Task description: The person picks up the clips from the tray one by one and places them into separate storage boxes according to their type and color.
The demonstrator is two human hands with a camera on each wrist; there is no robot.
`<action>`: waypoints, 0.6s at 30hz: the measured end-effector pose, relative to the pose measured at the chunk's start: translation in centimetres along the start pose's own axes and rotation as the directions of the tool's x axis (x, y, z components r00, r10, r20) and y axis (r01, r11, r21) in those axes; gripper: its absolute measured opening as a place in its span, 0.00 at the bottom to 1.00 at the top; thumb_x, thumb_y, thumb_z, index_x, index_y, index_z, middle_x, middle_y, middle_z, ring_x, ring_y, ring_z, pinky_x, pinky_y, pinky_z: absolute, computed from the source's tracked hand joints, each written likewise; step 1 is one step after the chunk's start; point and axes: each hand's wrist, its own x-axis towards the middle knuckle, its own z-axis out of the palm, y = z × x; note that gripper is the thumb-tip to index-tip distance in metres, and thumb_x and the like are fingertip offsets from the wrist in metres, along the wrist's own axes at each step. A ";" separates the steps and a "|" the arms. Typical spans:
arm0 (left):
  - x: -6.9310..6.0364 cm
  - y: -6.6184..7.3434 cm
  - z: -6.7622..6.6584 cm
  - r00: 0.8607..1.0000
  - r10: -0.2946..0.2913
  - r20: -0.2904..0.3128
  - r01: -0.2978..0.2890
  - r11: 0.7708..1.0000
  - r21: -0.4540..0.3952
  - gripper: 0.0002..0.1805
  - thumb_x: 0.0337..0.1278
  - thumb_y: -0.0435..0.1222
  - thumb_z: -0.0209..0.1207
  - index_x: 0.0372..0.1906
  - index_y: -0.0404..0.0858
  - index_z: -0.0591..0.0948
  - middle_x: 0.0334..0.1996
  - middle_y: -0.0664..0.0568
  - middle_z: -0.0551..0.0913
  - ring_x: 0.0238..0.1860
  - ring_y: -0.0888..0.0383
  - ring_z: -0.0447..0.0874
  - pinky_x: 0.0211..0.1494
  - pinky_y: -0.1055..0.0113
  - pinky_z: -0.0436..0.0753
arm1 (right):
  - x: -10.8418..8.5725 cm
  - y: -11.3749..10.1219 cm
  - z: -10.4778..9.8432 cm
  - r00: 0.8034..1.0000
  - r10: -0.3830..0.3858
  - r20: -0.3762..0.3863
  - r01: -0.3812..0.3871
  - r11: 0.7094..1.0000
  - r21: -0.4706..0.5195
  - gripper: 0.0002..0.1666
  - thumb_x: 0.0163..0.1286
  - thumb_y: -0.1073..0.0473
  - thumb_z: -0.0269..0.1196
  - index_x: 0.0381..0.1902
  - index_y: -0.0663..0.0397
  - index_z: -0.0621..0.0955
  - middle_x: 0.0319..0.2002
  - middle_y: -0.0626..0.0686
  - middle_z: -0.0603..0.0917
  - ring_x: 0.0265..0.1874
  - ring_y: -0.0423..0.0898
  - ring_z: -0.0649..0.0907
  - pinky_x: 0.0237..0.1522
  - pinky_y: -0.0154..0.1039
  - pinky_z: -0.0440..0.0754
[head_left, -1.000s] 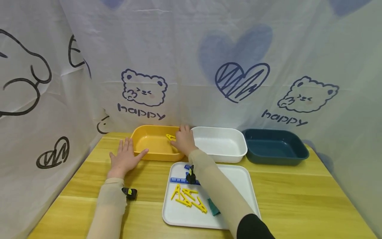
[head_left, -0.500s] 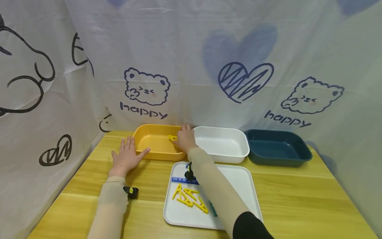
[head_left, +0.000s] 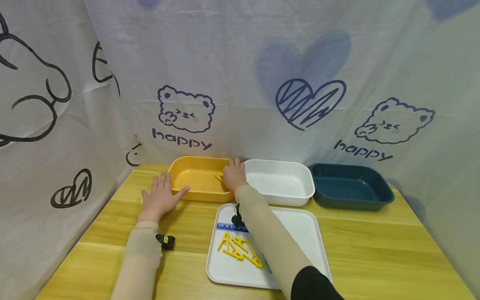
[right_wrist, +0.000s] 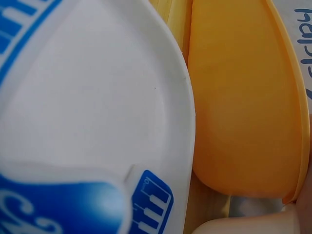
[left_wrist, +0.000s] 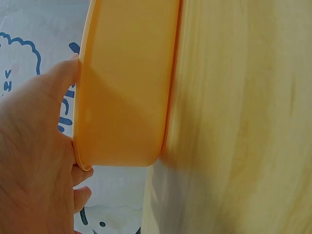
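Note:
With fingers spread, the left hand [head_left: 159, 200] rests against the left end of the yellow bin [head_left: 193, 196]. In the left wrist view its thumb and fingers [left_wrist: 82, 197] lie along the rim of that bin [left_wrist: 122, 97]. At the bin's right end, beside the white bin [head_left: 279, 198], the right hand [head_left: 234, 175] pinches a yellow clip [head_left: 218, 176] that pokes out to its left, over the bin's inside. Its fingertips are partly hidden. More yellow clips [head_left: 234, 255] lie on the white tray [head_left: 219, 276], with a blue ruler [head_left: 226, 227].
A dark blue bin [head_left: 348, 204] stands at the right of the row, before a printed cloth [head_left: 240, 125]. The right forearm [head_left: 273, 237] crosses the tray and partly covers a green item. In the right wrist view, blue printed pieces [right_wrist: 153, 200] are on the tray.
The clip at the right hand shows less, more of it covered by the hand. Both hands keep their places at the yellow bin; the head view has shifted slightly.

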 end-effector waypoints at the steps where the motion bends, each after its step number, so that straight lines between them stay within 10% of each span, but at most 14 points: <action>1: 0.0 0.0 0.0 1.000 0.001 0.000 -0.001 1.000 0.001 0.61 0.57 0.75 0.35 0.77 0.32 0.38 0.78 0.35 0.34 0.78 0.36 0.27 0.67 0.21 0.35 | 0.0 0.0 0.0 1.000 0.001 0.006 -0.001 1.000 -0.004 0.13 0.65 0.48 0.64 0.38 0.50 0.87 0.53 0.53 0.75 0.54 0.51 0.67 0.56 0.47 0.66; 18: 0.0 0.0 0.0 1.000 -0.003 0.003 0.003 1.000 -0.012 0.60 0.57 0.75 0.36 0.77 0.33 0.37 0.78 0.36 0.34 0.78 0.36 0.28 0.66 0.21 0.37 | -0.3 -0.3 -0.6 0.998 -0.009 0.061 0.014 0.997 -0.079 0.13 0.66 0.47 0.62 0.40 0.47 0.86 0.53 0.52 0.76 0.54 0.51 0.67 0.56 0.46 0.66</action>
